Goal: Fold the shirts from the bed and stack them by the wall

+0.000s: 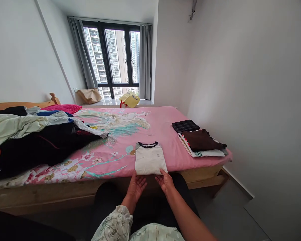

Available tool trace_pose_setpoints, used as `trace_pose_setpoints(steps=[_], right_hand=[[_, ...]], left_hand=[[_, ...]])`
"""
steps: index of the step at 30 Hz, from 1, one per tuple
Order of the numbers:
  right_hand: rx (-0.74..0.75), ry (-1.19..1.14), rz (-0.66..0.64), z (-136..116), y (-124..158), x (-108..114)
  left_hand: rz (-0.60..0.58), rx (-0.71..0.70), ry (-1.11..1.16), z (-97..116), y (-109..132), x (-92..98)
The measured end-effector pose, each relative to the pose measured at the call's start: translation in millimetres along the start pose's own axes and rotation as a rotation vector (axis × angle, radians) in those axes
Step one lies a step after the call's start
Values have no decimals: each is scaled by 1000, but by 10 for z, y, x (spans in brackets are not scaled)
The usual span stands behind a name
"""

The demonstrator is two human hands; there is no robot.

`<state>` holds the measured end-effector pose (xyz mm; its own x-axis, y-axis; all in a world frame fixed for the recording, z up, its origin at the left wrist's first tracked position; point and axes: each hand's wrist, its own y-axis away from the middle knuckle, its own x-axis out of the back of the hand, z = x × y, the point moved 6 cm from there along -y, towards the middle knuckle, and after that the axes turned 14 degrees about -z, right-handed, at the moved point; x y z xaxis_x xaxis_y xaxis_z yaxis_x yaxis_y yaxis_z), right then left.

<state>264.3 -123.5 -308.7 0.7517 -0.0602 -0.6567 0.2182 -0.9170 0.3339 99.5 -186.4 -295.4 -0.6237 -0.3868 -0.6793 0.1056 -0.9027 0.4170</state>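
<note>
A folded white T-shirt (150, 160) with a dark neckband and grey shoulders lies flat near the front edge of the bed, its collar pointing away from me. My left hand (136, 187) is at the shirt's near left corner, palm turned up, fingers stretched out and the thumb against the hem. At the near right corner is my right hand (165, 182), its thumb resting on the shirt's edge and its fingers extended below the hem. Neither hand is closed around the cloth.
Folded clothes lie at the bed's right end: a brown garment (202, 140) on white ones, beside a dark checked piece (185, 125). A loose heap of clothes (40, 140) covers the left side. A yellow bag (129, 99) and a brown paper bag (89, 96) are by the window.
</note>
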Motion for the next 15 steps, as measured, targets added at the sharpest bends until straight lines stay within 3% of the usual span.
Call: trace_pose_setpoints(steps=[2,5,9,15], right_hand=[[8,-6,-3,-1,44,-13],[19,-11,-15,14,134,-67],[-15,13,-95,204,371,-148],[-239,-62,-695,414,821,-341]], left_hand=[[-62,25,11,-124,-3,-162],[-72,-63,45,-123,-70,-364],[-31,-176,97,-30,-111,-421],[71,-150,110,5,96,-208]])
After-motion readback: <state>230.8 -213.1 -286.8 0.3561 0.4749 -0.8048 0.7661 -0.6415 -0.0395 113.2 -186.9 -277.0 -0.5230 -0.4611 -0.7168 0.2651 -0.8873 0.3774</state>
